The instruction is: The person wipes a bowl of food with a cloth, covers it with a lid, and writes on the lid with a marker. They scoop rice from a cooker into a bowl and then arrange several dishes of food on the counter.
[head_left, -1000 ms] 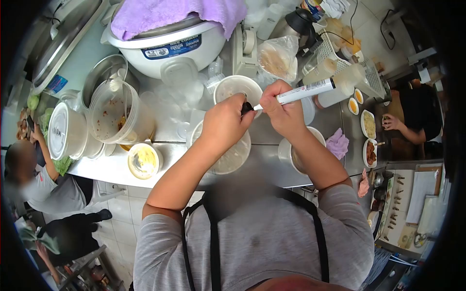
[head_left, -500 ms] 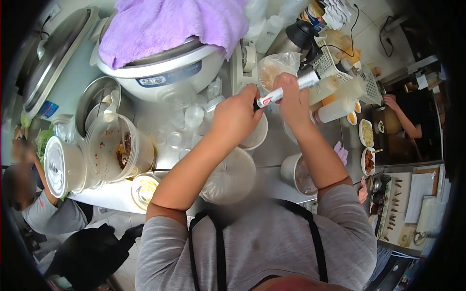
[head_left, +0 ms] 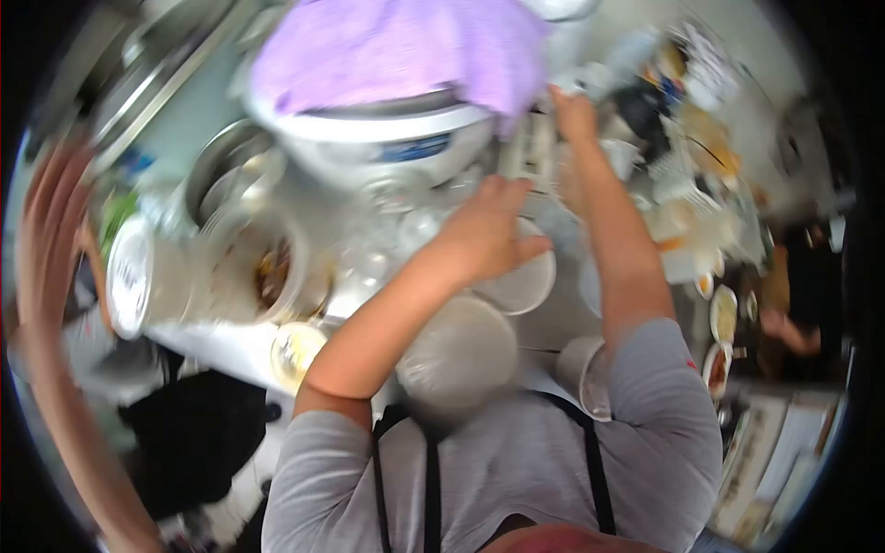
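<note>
My left hand (head_left: 489,230) is open, thumb apart from the fingers, with nothing seen in it. It hangs over a white tub (head_left: 524,288) on the steel counter. A larger plastic-covered container (head_left: 458,355) stands nearer my body. My right hand (head_left: 575,115) reaches far forward beside the purple towel (head_left: 396,55), close to a small whitish item and a white dispenser (head_left: 529,152). Motion blur hides its fingertips, and I cannot make out whether it holds anything. The marker is not visible in this view.
The towel drapes over a big white cooker (head_left: 369,152). Clear tubs with dark sauce (head_left: 272,272) and a steel pot (head_left: 226,180) stand left. Squeeze bottles (head_left: 691,244) stand right. Another person's raised hand (head_left: 55,221) shows at far left; a co-worker's hand (head_left: 784,327) is right.
Both my hands held a white marker before; now they are apart. My right hand moved forward, while my left opened over the tub. The view shifted, and another person's arm entered at left.
</note>
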### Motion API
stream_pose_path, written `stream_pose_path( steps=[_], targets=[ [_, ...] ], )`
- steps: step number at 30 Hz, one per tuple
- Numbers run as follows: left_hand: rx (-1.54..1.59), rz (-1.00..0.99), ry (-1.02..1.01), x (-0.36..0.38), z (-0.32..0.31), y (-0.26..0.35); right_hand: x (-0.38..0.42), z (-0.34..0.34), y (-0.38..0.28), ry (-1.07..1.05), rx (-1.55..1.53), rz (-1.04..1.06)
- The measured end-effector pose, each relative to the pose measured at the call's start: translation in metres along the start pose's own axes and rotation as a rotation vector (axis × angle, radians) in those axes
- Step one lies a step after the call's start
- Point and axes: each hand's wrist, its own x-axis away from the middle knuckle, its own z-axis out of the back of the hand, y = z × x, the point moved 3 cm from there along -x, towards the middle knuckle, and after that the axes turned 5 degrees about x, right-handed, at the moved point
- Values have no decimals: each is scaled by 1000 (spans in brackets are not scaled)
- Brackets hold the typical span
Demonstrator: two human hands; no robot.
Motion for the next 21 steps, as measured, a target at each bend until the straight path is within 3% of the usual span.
stream_pose_path(
  steps=[1, 2, 3, 4, 5, 9, 11, 12, 13, 16, 18, 21],
  targets=[
    [23, 19, 5, 7, 3, 0, -24, -38, 28, -72, 186, 171],
    [49, 31, 8, 12, 5, 2, -7, -14, 7, 37, 63, 34],
    [50, 73, 6, 17, 8, 5, -15, -22, 23, 97, 8, 87],
    [55, 95, -8, 21, 9, 12, -14, -14, 23, -10, -61, 61],
    [62, 97, -37, 24, 9, 20, -10, 11, 20, -103, -119, 17],
    [-46, -48, 108, 34, -2, 43, 57, 130, 17, -326, -415, 230],
    [126, 54, 31, 41, -7, 74, 121, 211, 29, -316, -498, 286],
    [80, -10, 24, 42, -16, 85, 151, 245, 51, -329, -567, 263],
    [36, -77, 27, 41, -31, 95, 181, 272, 93, -223, -596, 153],
    [251, -29, -132, 40, -85, 123, 259, 325, 218, 152, -609, -182],
    [207, -127, -206, 35, -126, 137, 312, 318, 302, 190, -141, -490],
    [42, -201, -304, 15, -192, 141, 352, 238, 373, 20, -28, -588]
  ],
)
